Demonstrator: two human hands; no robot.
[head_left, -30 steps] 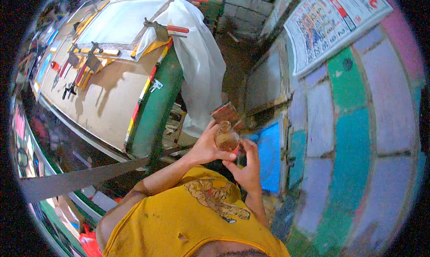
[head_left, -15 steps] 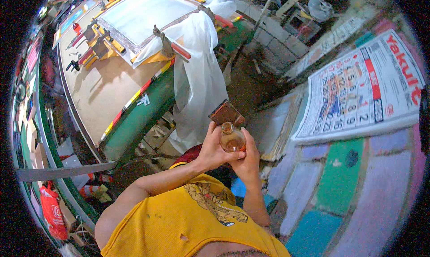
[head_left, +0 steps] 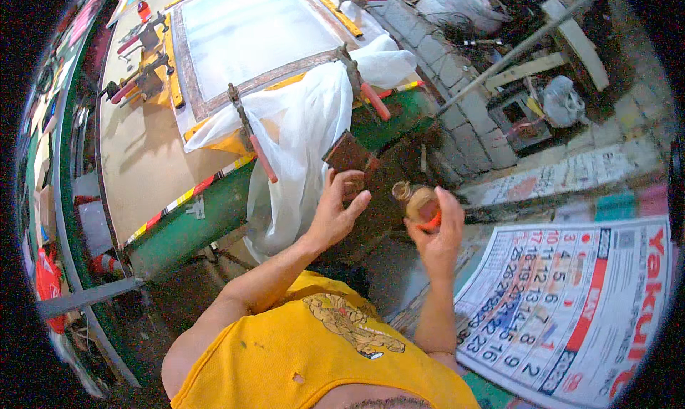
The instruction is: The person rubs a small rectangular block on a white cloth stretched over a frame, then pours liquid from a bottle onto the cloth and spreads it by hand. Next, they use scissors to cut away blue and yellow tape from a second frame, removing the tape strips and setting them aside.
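Note:
My left hand (head_left: 337, 211) is curled around the lower end of a flat, dark-brown rectangular piece (head_left: 347, 154) with a reddish edge. What kind of tool it is, I cannot make out. To the right, my right hand (head_left: 440, 231) grips a small round clear bottle (head_left: 421, 201) with an open-looking neck, tilted to the left. Amber colour and a bright orange patch show at its lower part. A gap separates the two hands. Ahead lies a framed screen (head_left: 257, 38) held by clamps, with white cloth (head_left: 303, 116) hanging over the table's front edge.
The screen lies on a tan-topped table (head_left: 135, 174) with a green side. Clamps (head_left: 253, 134) with red handles stick out at its front edge. A small red bottle (head_left: 143, 11) stands at the back left. To my right hangs a large paper calendar (head_left: 564, 302).
My hands have parted. The right hand has carried the bottle rightward and tipped it, while the left keeps the brown piece. The view has turned, bringing the screen closer to the middle.

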